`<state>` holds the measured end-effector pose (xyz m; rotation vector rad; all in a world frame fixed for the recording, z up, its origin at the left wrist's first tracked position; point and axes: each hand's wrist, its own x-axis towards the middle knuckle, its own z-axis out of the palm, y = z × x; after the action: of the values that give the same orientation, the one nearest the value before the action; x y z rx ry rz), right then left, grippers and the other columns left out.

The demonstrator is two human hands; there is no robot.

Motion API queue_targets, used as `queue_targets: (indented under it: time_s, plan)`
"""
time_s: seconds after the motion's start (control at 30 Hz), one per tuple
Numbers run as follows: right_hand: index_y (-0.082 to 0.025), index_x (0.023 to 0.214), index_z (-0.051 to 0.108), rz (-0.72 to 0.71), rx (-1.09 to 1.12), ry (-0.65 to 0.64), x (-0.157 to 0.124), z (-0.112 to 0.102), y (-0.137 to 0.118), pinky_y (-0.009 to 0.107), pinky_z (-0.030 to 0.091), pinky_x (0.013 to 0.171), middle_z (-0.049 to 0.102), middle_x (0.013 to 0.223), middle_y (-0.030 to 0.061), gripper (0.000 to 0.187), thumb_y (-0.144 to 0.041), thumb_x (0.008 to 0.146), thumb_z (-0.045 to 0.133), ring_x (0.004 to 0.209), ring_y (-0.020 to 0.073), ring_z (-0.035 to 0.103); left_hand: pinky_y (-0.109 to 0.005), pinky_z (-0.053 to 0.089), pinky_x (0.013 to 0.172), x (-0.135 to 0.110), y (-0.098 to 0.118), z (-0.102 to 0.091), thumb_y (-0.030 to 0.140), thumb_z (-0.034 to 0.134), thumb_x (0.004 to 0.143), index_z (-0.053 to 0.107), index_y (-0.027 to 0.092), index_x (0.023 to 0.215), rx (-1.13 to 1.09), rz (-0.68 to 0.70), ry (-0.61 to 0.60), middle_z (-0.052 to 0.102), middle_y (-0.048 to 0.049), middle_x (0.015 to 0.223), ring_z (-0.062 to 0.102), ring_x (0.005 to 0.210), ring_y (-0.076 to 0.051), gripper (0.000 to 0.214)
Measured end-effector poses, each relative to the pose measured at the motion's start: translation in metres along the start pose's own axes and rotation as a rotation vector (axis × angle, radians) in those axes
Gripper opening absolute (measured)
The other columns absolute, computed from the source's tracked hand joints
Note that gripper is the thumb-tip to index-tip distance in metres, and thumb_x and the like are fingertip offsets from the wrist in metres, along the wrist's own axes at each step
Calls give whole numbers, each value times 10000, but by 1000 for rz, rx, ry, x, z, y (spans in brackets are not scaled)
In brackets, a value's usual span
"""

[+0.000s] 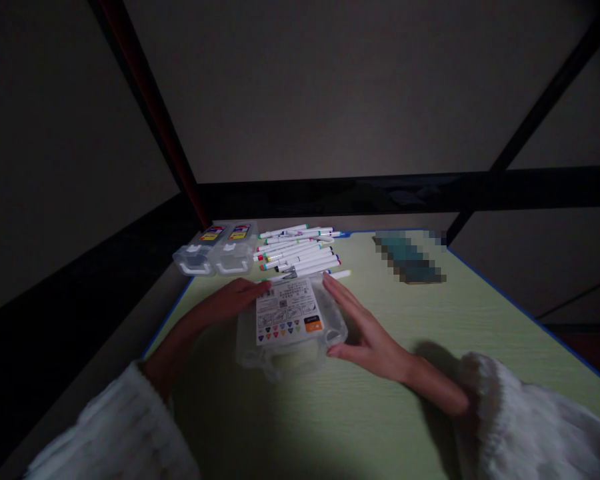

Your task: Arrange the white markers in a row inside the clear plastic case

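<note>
A clear plastic marker case (290,327) with a printed label of small coloured shapes lies on the pale green table (330,413). My left hand (230,301) rests against the case's left side, fingers curled along its far left edge. Against the case's right side lies my right hand (363,330), fingers stretched out along it and the thumb at its near corner. Both hands hold the case between them. Just beyond the case lies a pile of white markers (300,252) with coloured caps.
Two more clear marker cases (217,250) with handles stand side by side at the table's far left corner. A blurred dark teal object (410,259) lies at the far right. Dark metal frame bars (380,190) cross behind the table. The room is dim.
</note>
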<state>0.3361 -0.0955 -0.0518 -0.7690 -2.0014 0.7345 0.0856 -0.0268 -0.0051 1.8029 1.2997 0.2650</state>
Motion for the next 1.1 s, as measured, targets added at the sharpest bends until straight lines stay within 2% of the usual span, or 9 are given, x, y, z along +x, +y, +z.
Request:
queue_targets:
  time_s: [0.1, 0.27, 0.37, 0.53, 0.63, 0.83, 0.93, 1.0, 1.1]
  plan:
    - [-329, 1353, 210, 57, 200, 151, 3, -1, 1, 447, 113, 1051, 186, 1435, 7, 589, -468, 831, 447, 1299, 217, 159, -260, 407, 576, 8, 0, 13, 593, 303, 779, 619, 137, 681, -95, -4, 61, 635, -52, 664, 561, 622, -161, 564]
    - [-351, 1234, 413, 271, 568, 390, 13, -2, 5, 419, 203, 1024, 376, 1348, -19, 442, -529, 830, 403, 1249, 206, 293, -254, 399, 541, 14, 7, 38, 623, 366, 738, 594, 132, 637, -261, 31, 96, 607, -40, 597, 532, 551, -143, 550]
    - [-284, 1151, 501, 375, 807, 398, 20, -4, 4, 428, 280, 977, 488, 1254, 23, 464, -574, 806, 389, 1173, 230, 402, -243, 389, 520, 11, 14, 46, 612, 463, 692, 603, 131, 667, -413, 42, 36, 608, -44, 601, 523, 530, -131, 502]
    - [-252, 1050, 550, 528, 1030, 346, 25, -10, 1, 451, 372, 867, 617, 1046, 55, 470, -600, 758, 430, 1015, 253, 528, -225, 385, 497, 2, 25, 58, 565, 654, 545, 612, 133, 722, -727, 84, -245, 628, -55, 667, 526, 531, -119, 469]
    - [-256, 1012, 566, 558, 1123, 316, 26, -13, 1, 438, 396, 834, 634, 994, 43, 439, -590, 757, 439, 975, 249, 549, -205, 386, 515, -1, 29, 71, 524, 659, 579, 604, 130, 782, -845, 72, -268, 628, -53, 687, 536, 563, -108, 446]
    - [-257, 971, 566, 442, 1170, 403, 22, -14, 1, 384, 411, 836, 615, 1031, 31, 391, -571, 791, 419, 1002, 208, 537, -192, 361, 482, 5, 28, 86, 496, 656, 611, 546, 148, 899, -1008, 123, -67, 633, -58, 756, 517, 572, -97, 465]
    - [-252, 1016, 544, 391, 1167, 340, 19, -11, -3, 399, 408, 842, 600, 1060, 58, 464, -621, 775, 396, 1012, 214, 535, -204, 384, 494, 5, 30, 88, 432, 676, 614, 530, 154, 883, -1046, 157, 63, 628, -56, 776, 529, 602, -110, 413]
    - [-251, 1074, 517, 339, 1120, 280, 18, -8, -6, 403, 396, 860, 582, 1097, 71, 480, -598, 744, 482, 1036, 221, 520, -208, 401, 504, 2, 33, 91, 372, 701, 599, 532, 156, 861, -1055, 159, 150, 623, -48, 785, 537, 620, -115, 380]
    - [-263, 1145, 465, 280, 994, 209, 15, -2, -7, 398, 376, 888, 561, 1139, 66, 528, -451, 686, 647, 1068, 219, 496, -215, 428, 519, -3, 37, 99, 301, 718, 587, 536, 162, 878, -1058, 154, 272, 618, -27, 782, 543, 615, -110, 370]
